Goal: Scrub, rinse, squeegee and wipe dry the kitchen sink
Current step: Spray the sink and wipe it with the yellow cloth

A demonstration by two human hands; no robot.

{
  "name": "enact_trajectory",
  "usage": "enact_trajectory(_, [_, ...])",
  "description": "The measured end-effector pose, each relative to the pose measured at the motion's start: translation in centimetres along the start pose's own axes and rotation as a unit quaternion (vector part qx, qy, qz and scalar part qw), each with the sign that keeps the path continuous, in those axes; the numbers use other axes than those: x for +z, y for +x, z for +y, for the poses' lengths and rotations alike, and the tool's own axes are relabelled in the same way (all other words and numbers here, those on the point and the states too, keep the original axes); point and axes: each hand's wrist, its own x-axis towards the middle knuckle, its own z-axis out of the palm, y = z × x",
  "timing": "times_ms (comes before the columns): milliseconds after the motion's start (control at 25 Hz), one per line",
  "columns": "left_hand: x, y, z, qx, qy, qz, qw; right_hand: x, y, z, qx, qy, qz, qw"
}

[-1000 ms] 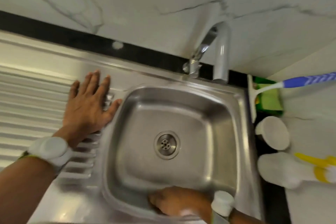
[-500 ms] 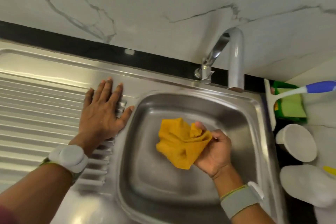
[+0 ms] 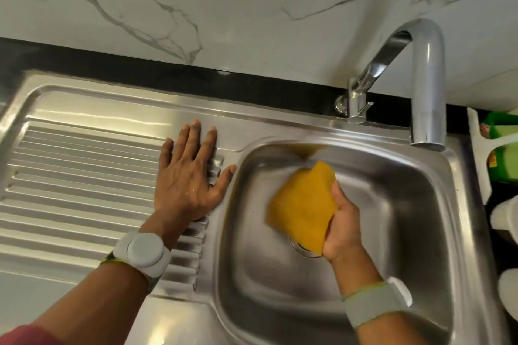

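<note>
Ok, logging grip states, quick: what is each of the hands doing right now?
Left hand: open, flat on the ribbed steel draining board.
Right hand: holding the yellow cleaning cloth.

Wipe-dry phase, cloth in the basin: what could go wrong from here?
1. The right hand grips the yellow cloth by one edge; the loose part is blurred, so it may wipe unevenly.
2. The cloth partly covers the drain and might snag.
3. The left hand rests on the drainboard and may smudge it.
</note>
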Motion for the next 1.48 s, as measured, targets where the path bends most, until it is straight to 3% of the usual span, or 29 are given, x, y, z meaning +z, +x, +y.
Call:
enact_trajectory(80, [0.1, 0.0, 0.3, 0.004, 0.0, 0.004, 1.0, 4.2, 1.2, 0.4, -0.073, 0.011, 0.035, 0.997])
enact_trajectory(160, [0.2, -0.1, 0.4, 0.001, 0.004, 0.005, 1.0, 7.9, 1.6, 4.0, -0.12, 0.009, -0.096, 0.988])
enact_trajectory(280, [0.1, 0.1, 0.1, -0.006, -0.003, 0.001, 1.0, 11.7, -2.1, 8.9, -0.173, -0.169, -0.15, 0.958])
enact_trajectory(320, [-0.1, 0.3, 0.2, -0.011, -0.005, -0.002, 1.0, 11.5, -4.2, 10.4, -0.145, -0.227, -0.168, 0.948])
enact_trajectory(400, [0.0, 0.8, 1.5, -0.013, -0.02, -0.012, 1.0, 9.0, -6.1, 12.9, -0.086, -0.359, -0.115, 0.922])
enact_trajectory(440, [-0.1, 0.8, 1.5, -0.018, -0.011, -0.018, 1.0, 7.0, -8.3, 13.5, -0.073, -0.481, -0.148, 0.861])
enact_trajectory(520, [-0.8, 0.4, 0.5, -0.031, 0.007, -0.014, 0.999, 3.3, -12.4, 13.9, 0.005, -0.721, -0.188, 0.667])
enact_trajectory(560, [-1.1, 0.2, -0.3, -0.028, 0.002, -0.021, 0.999, 1.3, -13.4, 13.3, 0.014, -0.775, -0.212, 0.595])
enact_trajectory(600, [-1.4, 0.1, -0.7, -0.02, -0.012, -0.026, 0.999, -0.8, -13.8, 11.5, 0.004, -0.781, -0.234, 0.579])
enact_trajectory(720, [-1.3, -0.5, -0.1, -0.009, -0.024, 0.011, 1.0, -6.5, -13.7, 1.9, 0.128, -0.655, -0.248, 0.702])
enact_trajectory(800, [-1.3, -0.3, 0.0, -0.019, -0.036, 0.024, 0.999, -8.3, -13.5, -4.1, 0.183, -0.583, -0.222, 0.76])
enact_trajectory(880, [-1.1, -0.1, 0.7, -0.009, -0.047, 0.026, 0.999, -7.8, -11.4, -9.9, 0.118, -0.545, -0.147, 0.817])
enact_trajectory(920, [-1.0, 0.0, 0.8, -0.011, -0.043, 0.031, 0.999, -6.6, -10.0, -11.7, 0.061, -0.545, -0.116, 0.828])
enact_trajectory(960, [-1.0, 0.0, 0.8, -0.013, -0.038, 0.038, 0.998, -5.1, -8.4, -13.2, -0.017, -0.587, -0.089, 0.805])
enact_trajectory(1000, [-1.1, 0.1, 0.8, -0.012, -0.036, 0.041, 0.998, -3.5, -6.6, -13.8, -0.096, -0.674, -0.055, 0.731])
enact_trajectory(1040, [-1.1, 0.2, 0.5, -0.008, -0.037, 0.041, 0.998, -2.0, -5.0, -13.5, -0.155, -0.779, -0.027, 0.606])
enact_trajectory(1120, [-0.9, 0.1, 0.4, -0.002, -0.039, 0.034, 0.999, -1.1, -2.3, -11.3, -0.17, -0.933, -0.009, 0.317])
enact_trajectory(1160, [-0.6, 0.0, 0.4, -0.001, -0.035, 0.034, 0.999, -2.2, -1.0, -10.3, -0.153, -0.965, -0.025, 0.211])
enact_trajectory(1200, [-0.3, 0.1, 0.3, 0.0, -0.037, 0.038, 0.999, -4.2, 0.0, -9.7, -0.125, -0.981, -0.033, 0.147])
enact_trajectory(1280, [0.2, 0.3, 0.0, 0.004, -0.047, 0.053, 0.998, -10.0, 0.3, -9.7, -0.059, -0.995, -0.003, 0.085])
enact_trajectory(1400, [1.2, 0.7, -0.4, -0.005, -0.056, 0.056, 0.997, -17.3, -2.2, -9.0, 0.013, -0.999, 0.007, -0.05])
enact_trajectory(1440, [1.3, 0.6, -0.3, -0.007, -0.048, 0.054, 0.997, -18.6, -3.4, -7.8, 0.051, -0.997, -0.013, -0.052])
enact_trajectory(1480, [1.3, 0.3, -0.3, -0.003, -0.041, 0.051, 0.998, -19.7, -4.8, -5.9, 0.079, -0.996, -0.032, -0.024])
